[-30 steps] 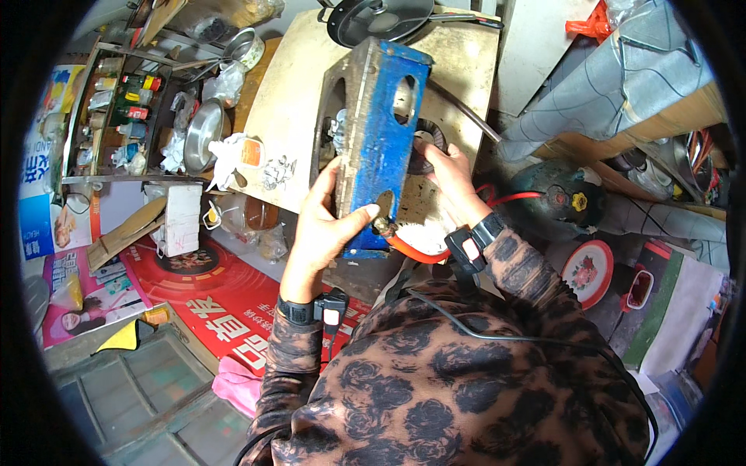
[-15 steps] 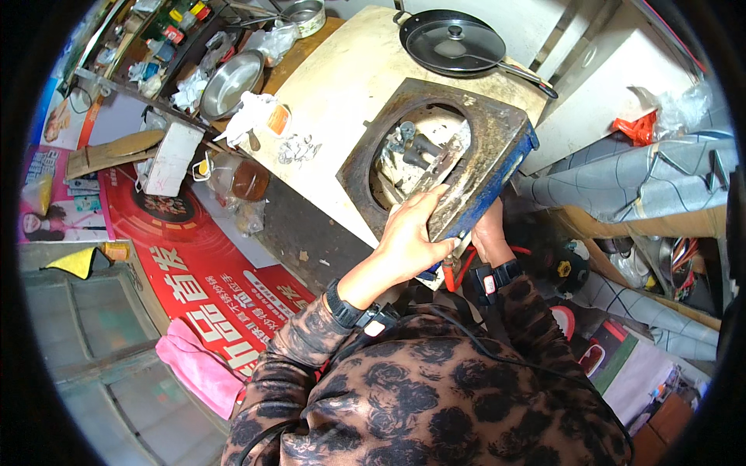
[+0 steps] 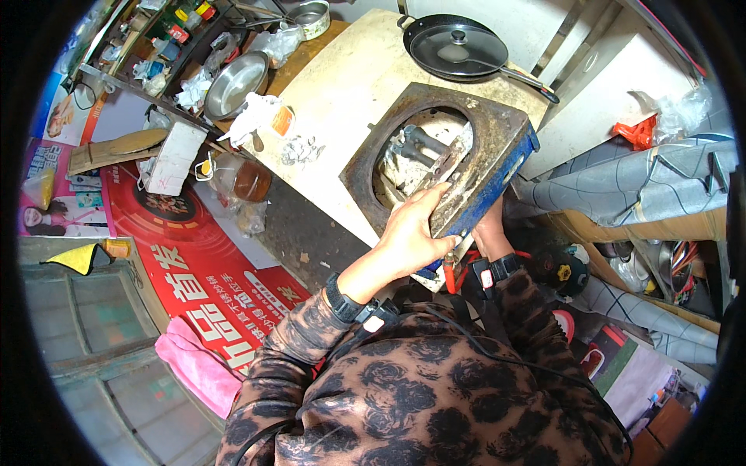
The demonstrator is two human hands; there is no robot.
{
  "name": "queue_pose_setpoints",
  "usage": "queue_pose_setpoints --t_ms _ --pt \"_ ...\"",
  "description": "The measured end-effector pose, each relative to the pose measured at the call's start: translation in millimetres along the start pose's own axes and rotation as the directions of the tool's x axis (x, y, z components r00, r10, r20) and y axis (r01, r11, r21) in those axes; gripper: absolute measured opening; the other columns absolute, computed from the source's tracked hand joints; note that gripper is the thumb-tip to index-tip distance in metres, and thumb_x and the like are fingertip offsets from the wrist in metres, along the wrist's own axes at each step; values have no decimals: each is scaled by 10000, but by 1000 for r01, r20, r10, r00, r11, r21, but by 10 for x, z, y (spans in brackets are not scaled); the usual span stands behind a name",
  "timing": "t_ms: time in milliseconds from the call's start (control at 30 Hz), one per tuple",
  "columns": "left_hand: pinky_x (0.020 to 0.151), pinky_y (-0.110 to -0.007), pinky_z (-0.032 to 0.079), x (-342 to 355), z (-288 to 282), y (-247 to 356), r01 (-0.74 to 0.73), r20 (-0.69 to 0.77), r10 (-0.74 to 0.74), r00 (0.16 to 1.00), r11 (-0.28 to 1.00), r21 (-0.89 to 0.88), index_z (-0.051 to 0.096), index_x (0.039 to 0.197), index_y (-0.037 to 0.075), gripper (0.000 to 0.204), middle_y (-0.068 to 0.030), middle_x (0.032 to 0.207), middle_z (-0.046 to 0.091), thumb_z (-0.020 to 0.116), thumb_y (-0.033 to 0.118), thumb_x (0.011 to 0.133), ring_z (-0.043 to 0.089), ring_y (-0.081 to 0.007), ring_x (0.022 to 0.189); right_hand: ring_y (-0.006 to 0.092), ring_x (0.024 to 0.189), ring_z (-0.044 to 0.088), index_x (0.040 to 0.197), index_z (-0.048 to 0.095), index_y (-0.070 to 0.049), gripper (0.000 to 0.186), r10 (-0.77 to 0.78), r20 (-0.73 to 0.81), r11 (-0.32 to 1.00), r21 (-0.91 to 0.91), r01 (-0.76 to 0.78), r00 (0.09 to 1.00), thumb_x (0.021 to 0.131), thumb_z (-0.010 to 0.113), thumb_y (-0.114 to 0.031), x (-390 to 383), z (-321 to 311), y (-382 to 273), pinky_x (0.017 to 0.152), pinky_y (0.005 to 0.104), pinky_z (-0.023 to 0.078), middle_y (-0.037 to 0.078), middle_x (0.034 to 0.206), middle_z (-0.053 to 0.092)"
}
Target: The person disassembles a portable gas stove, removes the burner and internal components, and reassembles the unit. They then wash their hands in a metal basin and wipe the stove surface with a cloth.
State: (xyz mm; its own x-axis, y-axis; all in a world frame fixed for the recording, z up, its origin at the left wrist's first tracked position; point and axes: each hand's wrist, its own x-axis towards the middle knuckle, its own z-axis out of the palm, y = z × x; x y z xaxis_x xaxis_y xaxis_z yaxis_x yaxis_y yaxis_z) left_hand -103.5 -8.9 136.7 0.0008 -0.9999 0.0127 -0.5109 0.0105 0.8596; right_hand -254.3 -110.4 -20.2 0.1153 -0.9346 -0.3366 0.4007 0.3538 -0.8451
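Observation:
A grimy gas stove with blue sides [image 3: 507, 180] sits tilted on the pale tabletop [image 3: 325, 105], its round top opening showing dark burner parts [image 3: 420, 147]. My left hand [image 3: 410, 237] grips its near edge, fingers over the rusty top and thumb by the side. My right hand [image 3: 488, 233] is at the stove's right side, low down, fingers curled against it and partly hidden. An orange hose [image 3: 450, 276] hangs from the stove's front.
A lidded black pan [image 3: 454, 54] stands at the table's back. To the left are a steel basin [image 3: 237, 85], cluttered shelves [image 3: 169, 48] and bagged items. A dark gas cylinder [image 3: 550, 272] stands low right, below plastic-covered shelving [image 3: 622, 194]. A pink cloth [image 3: 194, 361] lies lower left.
The stove has tipped from on its side, blue side facing me, to top upward. My left hand moved onto its top edge, my right hand lower. Little has changed over the last half second.

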Motion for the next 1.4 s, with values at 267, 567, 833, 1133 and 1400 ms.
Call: queue_pose_setpoints --t_ms 267,567,833,1133,1400 --pt "1046 -446 462 -37 142 28 21 13 -22 1000 994 103 499 1413 -30 807 -275 1290 607 817 174 701 597 -407 1211 121 835 615 1111 573 -108 260 48 30 979 197 -53 998 920 749 -105 18 -81 103 698 282 536 -14 961 603" --pt "1004 -478 465 -44 191 15 40 49 -42 998 998 55 477 1425 -17 827 -252 1181 630 837 227 722 593 -418 1158 218 927 678 1161 598 -115 210 306 313 921 139 -363 899 1018 618 -269 -303 157 -288 788 371 576 56 1036 685" --pt "997 -479 470 9 142 -69 46 144 -48 988 999 22 453 1438 -63 826 -303 1200 624 785 377 823 600 -441 1146 256 1217 603 1374 513 -129 456 281 440 879 238 -413 853 1072 454 -465 -562 81 -160 1029 431 514 95 1337 602" --pt "968 -468 484 15 183 -317 100 284 -111 952 994 53 516 1375 -79 664 -277 1165 616 745 315 893 617 -439 1110 197 1125 643 1323 561 -84 332 261 602 760 355 -545 755 1076 508 -299 -263 108 301 951 367 562 78 1243 645" --pt "922 -367 507 269 148 -1043 412 -57 -417 907 907 -87 579 1221 6 277 -147 1112 641 632 120 974 632 -245 1054 137 940 673 1340 568 -98 394 322 203 941 35 -335 925 968 668 -181 -24 -146 819 733 297 570 38 1188 678"
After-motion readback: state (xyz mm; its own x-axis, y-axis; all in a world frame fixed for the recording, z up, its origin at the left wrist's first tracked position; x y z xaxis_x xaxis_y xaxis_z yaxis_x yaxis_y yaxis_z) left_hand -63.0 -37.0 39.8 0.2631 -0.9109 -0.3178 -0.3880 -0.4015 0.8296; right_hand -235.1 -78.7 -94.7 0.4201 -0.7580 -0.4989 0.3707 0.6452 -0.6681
